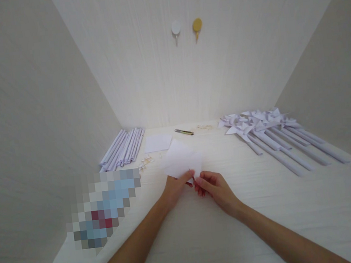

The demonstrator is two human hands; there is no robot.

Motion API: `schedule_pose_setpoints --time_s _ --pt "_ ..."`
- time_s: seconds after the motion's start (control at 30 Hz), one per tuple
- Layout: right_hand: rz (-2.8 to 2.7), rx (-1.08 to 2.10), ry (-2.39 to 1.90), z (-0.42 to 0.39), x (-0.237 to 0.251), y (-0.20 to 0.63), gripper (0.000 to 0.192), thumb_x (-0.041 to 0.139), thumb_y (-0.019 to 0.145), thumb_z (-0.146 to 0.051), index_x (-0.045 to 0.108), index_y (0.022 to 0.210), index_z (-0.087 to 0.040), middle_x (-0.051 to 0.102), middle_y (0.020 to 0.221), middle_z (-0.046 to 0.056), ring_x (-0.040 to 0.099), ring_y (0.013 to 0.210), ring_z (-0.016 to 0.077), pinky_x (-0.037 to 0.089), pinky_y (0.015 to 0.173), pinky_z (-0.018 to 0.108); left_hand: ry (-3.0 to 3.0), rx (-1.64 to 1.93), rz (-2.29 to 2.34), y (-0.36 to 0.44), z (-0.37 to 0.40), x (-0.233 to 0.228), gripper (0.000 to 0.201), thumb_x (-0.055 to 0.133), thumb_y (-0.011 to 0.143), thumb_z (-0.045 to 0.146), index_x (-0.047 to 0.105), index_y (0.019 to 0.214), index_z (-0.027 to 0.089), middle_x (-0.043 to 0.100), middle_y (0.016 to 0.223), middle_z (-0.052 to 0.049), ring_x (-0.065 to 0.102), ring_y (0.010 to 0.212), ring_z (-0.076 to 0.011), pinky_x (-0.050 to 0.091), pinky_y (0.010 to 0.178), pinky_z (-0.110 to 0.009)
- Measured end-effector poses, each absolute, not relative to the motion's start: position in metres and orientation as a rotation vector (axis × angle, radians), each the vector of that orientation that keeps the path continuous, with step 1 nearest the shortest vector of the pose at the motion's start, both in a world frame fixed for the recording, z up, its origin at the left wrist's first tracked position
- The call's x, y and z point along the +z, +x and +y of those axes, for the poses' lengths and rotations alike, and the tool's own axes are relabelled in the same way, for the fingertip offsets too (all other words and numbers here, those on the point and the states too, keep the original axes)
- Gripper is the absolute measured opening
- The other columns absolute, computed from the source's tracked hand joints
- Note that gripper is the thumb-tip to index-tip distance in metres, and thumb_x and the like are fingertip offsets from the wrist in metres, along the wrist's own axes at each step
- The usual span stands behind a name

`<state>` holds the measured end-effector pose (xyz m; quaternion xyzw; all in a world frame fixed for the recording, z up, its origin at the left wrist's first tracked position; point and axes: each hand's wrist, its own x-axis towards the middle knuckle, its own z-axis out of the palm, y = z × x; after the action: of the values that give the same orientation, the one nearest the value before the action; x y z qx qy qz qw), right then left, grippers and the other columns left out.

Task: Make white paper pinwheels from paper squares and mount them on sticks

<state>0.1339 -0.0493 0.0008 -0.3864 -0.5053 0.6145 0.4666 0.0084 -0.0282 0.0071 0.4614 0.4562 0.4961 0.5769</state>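
Note:
My left hand (176, 188) pinches the near edge of a white paper sheet (180, 161), held just above the white table (266, 205). My right hand (212, 187) is beside it, fingers curled at the same near edge of the sheet; something small and reddish shows between the fingers, too small to identify. Both hands meet at the middle of the table.
Rolled white paper sticks (123, 148) lie at the back left, next to a flat paper square (158, 142). Finished paper pinwheels (270, 131) lie in a row at the back right. A small cutter (184, 131) lies near the back wall. A blurred patch (104, 207) covers the left.

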Motion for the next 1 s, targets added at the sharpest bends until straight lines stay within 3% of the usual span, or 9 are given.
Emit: schedule_pose_setpoints --time_s 0.3,0.5,0.63,0.77,1.0 --pt "-1.216 1.458 -1.016 -0.0486 -0.0036 0.1341 0.033 0.066 0.057 -0.045 0.051 0.054 -0.016 0.048 0.044 -0.004 0.037 0.040 0.0061 0.028 0.041 0.021 1.121 1.116 1.061 0.0122 -0.0303 0.0052 0.014 0.063 0.055 0.027 0.055 0.055 0.016 0.054 0.051 0.003 0.048 0.047 -0.0100 0.039 0.048 -0.023" --pt "-1.265 1.436 -1.016 -0.0497 -0.0029 0.1345 0.031 0.062 0.063 -0.044 0.050 0.055 -0.016 0.047 0.046 -0.004 0.036 0.042 0.0061 0.027 0.042 0.021 1.047 1.157 1.048 0.0105 -0.0303 0.0061 0.017 0.065 0.054 0.028 0.057 0.062 0.015 0.057 0.057 0.001 0.049 0.052 -0.0108 0.040 0.050 -0.024" --pt "-1.276 1.351 -1.006 -0.0496 0.0023 0.1326 0.026 0.066 0.060 -0.039 0.051 0.061 -0.017 0.047 0.053 -0.004 0.038 0.048 0.0072 0.029 0.044 0.021 0.996 1.193 1.042 0.0089 -0.0294 0.0043 0.022 0.068 0.052 0.030 0.057 0.064 0.015 0.058 0.063 0.000 0.050 0.057 -0.0113 0.040 0.051 -0.024" --pt "-1.359 1.411 -0.966 -0.0503 0.0044 0.1312 0.026 0.063 0.062 -0.042 0.056 0.066 -0.017 0.055 0.062 0.000 0.039 0.049 0.0075 0.030 0.044 0.021 0.997 1.154 1.050 0.0089 -0.0294 0.0020 0.025 0.069 0.051 0.034 0.054 0.058 0.015 0.053 0.055 0.002 0.045 0.049 -0.0091 0.035 0.046 -0.023" --pt "-1.376 1.333 -1.113 -0.0507 -0.0004 0.1342 0.038 0.055 0.066 -0.051 0.058 0.053 -0.015 0.046 0.043 -0.002 0.038 0.042 0.0079 0.029 0.041 0.022 1.060 1.025 0.967 0.0101 -0.0294 0.0039 0.025 0.065 0.056 0.035 0.051 0.053 0.015 0.049 0.045 0.003 0.043 0.041 -0.0081 0.031 0.043 -0.023"
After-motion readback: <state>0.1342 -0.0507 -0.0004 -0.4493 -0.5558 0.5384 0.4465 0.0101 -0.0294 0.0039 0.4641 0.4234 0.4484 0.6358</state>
